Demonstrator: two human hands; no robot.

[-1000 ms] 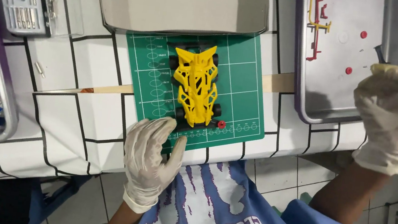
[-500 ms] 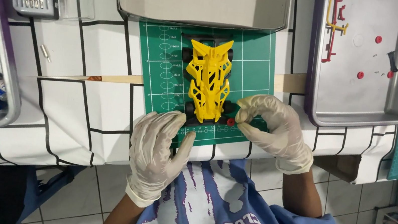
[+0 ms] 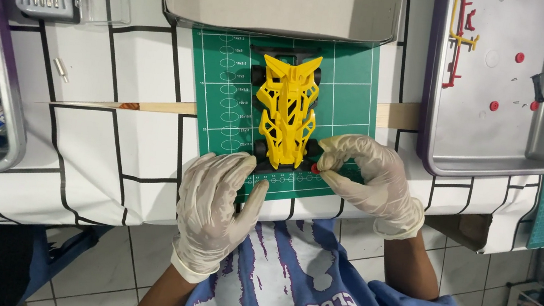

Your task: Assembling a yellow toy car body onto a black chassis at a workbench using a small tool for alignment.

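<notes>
At frame centre, the yellow toy race car (image 3: 285, 110) is steadied on the green cutting mat (image 3: 353, 87) by the flat, open left hand (image 3: 216, 201); a small red roller (image 3: 316, 169) is pinched by the right hand (image 3: 365, 175) and is best kept square to the car's corner.

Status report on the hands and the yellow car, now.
Left hand flat on green cutting mat beside yellow model car. Right hand pinches small red part at car's rear. Nothing obstructing.
</notes>
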